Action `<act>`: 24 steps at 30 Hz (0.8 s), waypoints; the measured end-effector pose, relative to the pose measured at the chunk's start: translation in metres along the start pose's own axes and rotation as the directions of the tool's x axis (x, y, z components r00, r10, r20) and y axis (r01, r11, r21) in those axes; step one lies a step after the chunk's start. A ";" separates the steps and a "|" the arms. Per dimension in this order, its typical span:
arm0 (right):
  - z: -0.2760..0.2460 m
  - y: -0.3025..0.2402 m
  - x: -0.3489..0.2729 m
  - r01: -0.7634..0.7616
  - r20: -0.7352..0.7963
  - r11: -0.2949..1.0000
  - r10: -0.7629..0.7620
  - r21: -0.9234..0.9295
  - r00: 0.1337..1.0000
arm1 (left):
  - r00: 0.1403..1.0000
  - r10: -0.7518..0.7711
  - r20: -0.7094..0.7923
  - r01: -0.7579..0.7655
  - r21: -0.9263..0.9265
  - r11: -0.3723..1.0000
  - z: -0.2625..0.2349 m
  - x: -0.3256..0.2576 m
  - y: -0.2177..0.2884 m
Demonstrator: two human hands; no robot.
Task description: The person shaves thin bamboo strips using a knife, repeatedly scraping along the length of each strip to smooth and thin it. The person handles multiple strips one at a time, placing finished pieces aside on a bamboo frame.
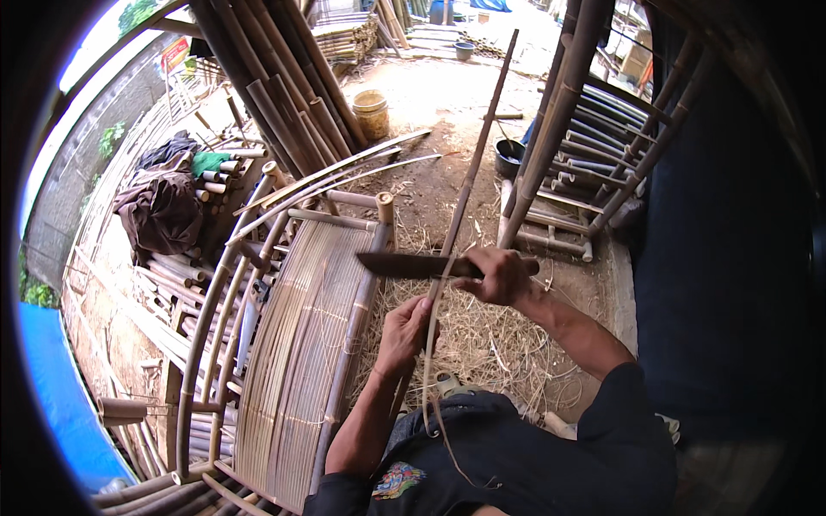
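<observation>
Above the straw-strewn ground (482, 335), the right hand (499, 275) has its fingers closed around the handle of a broad dark knife (413, 264), blade held level and pointing to the person's left. The blade edge meets a long thin bamboo stick (469, 185), which runs from upper right down toward the lap. The left hand (404, 331) grips the stick's lower part, fingers wrapped around it. A thin peeled strip (428, 344) curls down from the cut. A curved bamboo frame with woven slats (297, 344) stands just beside the left forearm.
</observation>
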State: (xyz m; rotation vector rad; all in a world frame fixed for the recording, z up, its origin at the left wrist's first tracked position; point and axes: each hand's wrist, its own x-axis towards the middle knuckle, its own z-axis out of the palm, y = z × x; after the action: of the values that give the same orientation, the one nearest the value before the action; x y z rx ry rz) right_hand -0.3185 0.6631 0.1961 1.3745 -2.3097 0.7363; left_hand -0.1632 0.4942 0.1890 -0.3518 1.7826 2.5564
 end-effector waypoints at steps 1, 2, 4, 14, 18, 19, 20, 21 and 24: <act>0.000 -0.002 -0.003 0.135 -0.047 0.991 -0.136 -0.015 0.990 | 0.997 -0.038 -0.062 0.039 0.012 0.999 0.008 -0.009 0.012; -0.001 0.003 -0.005 0.107 -0.080 0.994 -0.109 -0.023 0.991 | 0.999 -0.028 -0.045 0.026 -0.045 0.999 0.003 -0.011 -0.001; 0.001 0.021 -0.003 0.055 -0.139 0.998 -0.058 -0.030 0.989 | 0.999 -0.020 -0.049 0.021 0.020 1.000 0.006 -0.031 0.004; 0.001 0.017 0.006 -0.264 -0.021 0.946 0.272 0.188 0.962 | 0.993 -0.094 -0.073 0.095 0.009 0.995 -0.002 -0.066 -0.003; 0.014 0.019 -0.007 -0.198 0.004 0.957 0.201 0.212 0.979 | 0.991 -0.107 -0.084 0.107 0.001 0.994 -0.005 -0.074 -0.009; 0.013 0.006 -0.004 -0.049 -0.038 0.989 0.055 0.137 0.998 | 0.988 -0.125 -0.093 0.124 -0.017 0.992 -0.006 -0.073 -0.002; 0.011 0.003 -0.003 -0.005 0.002 0.999 0.005 0.045 1.000 | 0.981 -0.127 -0.145 0.129 0.008 0.992 -0.006 -0.074 0.001; 0.016 0.011 -0.006 -0.139 0.042 0.986 0.135 0.092 0.990 | 0.980 -0.157 -0.125 0.158 -0.002 0.987 -0.010 -0.083 -0.001; 0.003 0.049 0.011 -0.484 0.057 0.867 0.481 0.119 0.875 | 0.976 -0.178 -0.124 0.183 0.029 0.983 -0.017 -0.109 -0.011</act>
State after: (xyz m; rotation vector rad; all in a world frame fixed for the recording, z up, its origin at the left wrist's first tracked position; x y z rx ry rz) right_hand -0.3670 0.6726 0.1874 0.8455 -2.7027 1.0331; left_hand -0.0524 0.4954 0.1938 -0.6487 1.7461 2.4188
